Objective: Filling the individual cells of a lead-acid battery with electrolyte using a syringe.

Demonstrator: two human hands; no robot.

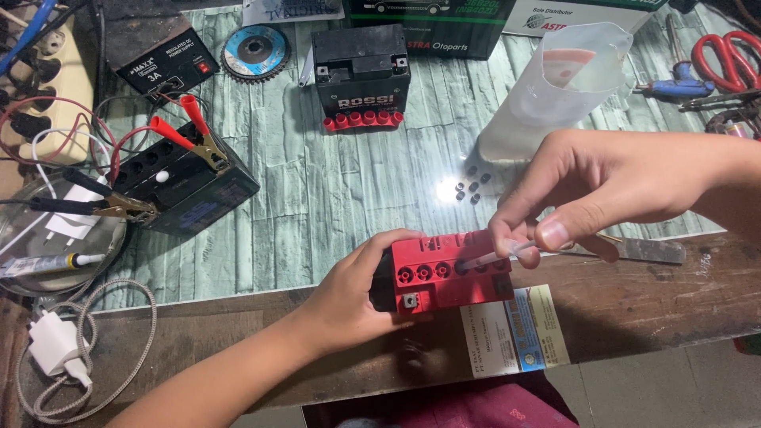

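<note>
A small battery with a red top [444,273] stands at the near edge of the bench, its row of round cell holes uncovered. My left hand [353,297] grips its left side. My right hand [587,194] pinches a clear plastic syringe [495,255] between thumb and fingers, its tip resting at one of the middle cell holes. Several small black caps [473,184] lie on the bench just behind the battery.
A clear plastic jug [567,87] stands behind my right hand. A black battery with clamps [186,178] sits left, another black battery [361,75] at the back. A power supply [170,67], grinding disc [254,51], red-handled scissors [725,59] and a metal blade [646,250] lie around.
</note>
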